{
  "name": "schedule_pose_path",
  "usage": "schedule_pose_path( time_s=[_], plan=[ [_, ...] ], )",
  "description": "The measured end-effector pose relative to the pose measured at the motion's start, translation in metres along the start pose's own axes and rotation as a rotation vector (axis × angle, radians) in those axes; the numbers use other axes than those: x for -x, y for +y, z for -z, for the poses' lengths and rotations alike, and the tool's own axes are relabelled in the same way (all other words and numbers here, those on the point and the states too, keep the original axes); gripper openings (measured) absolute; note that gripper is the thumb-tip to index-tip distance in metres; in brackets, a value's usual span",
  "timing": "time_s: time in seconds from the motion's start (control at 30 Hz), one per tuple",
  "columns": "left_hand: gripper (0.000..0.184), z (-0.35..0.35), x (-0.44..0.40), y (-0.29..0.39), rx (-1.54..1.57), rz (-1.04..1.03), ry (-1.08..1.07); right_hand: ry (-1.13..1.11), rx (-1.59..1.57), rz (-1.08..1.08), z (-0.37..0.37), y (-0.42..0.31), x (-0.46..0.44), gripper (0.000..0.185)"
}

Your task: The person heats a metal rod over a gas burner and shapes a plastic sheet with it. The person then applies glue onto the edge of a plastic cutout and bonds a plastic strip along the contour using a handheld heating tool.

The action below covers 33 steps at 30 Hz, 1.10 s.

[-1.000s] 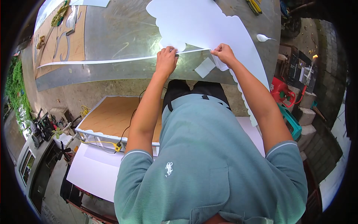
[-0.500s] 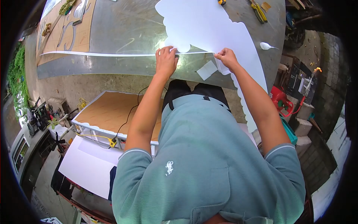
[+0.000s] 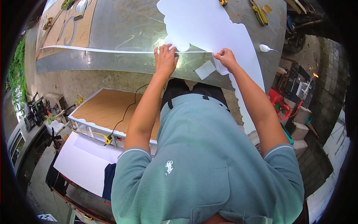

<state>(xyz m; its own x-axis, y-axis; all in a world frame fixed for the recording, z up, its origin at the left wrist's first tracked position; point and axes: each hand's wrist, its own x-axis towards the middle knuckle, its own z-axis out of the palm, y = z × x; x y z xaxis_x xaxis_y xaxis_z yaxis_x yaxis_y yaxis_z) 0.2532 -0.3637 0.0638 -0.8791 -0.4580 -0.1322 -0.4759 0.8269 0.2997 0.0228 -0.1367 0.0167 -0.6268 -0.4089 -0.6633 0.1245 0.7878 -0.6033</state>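
A long, narrow white strip (image 3: 112, 51) runs across the metal tabletop, past the scalloped edge of a large white sheet (image 3: 201, 22). My left hand (image 3: 165, 59) lies over the strip beside a rounded lobe of the sheet, fingers spread and fingertips touching down. At the strip's right end, my right hand (image 3: 225, 59) pinches it between thumb and fingers. Some folded white material hangs just below that pinch. Close by lies a small white square piece (image 3: 205, 70). The sheet's scalloped tail passes under my right forearm and hangs below the table edge.
Yellow-handled pliers (image 3: 260, 14) and a white bottle with a thin nozzle (image 3: 266, 48) lie on the metal table (image 3: 126, 22). Cut cardboard (image 3: 84, 30) sits at far left. Behind me are a brown panel in a metal frame (image 3: 108, 108) and a cable. A small flame (image 3: 315, 75) burns at right.
The view has shifted slightly. The strip's left part sits a little higher in the picture, while both hands stay in nearly the same places on it.
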Motion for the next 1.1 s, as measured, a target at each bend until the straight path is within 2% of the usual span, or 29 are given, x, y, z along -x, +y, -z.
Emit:
schedule_pose_path(
  time_s=[0.3, 0.8, 1.1],
  plan=[
    [0.052, -0.005, -0.002, 0.002, -0.007, 0.014, -0.084, 0.006, 0.022, 0.007, 0.001, -0.001, 0.001, 0.031],
    [0.048, -0.009, 0.002, 0.006, -0.006, 0.027, -0.033, -0.026, 0.010, 0.016, 0.004, 0.000, 0.000, 0.035],
    [0.044, -0.011, -0.004, 0.009, -0.026, 0.043, -0.121, -0.160, -0.105, 0.052, 0.009, -0.003, 0.012, 0.029]
  ],
)
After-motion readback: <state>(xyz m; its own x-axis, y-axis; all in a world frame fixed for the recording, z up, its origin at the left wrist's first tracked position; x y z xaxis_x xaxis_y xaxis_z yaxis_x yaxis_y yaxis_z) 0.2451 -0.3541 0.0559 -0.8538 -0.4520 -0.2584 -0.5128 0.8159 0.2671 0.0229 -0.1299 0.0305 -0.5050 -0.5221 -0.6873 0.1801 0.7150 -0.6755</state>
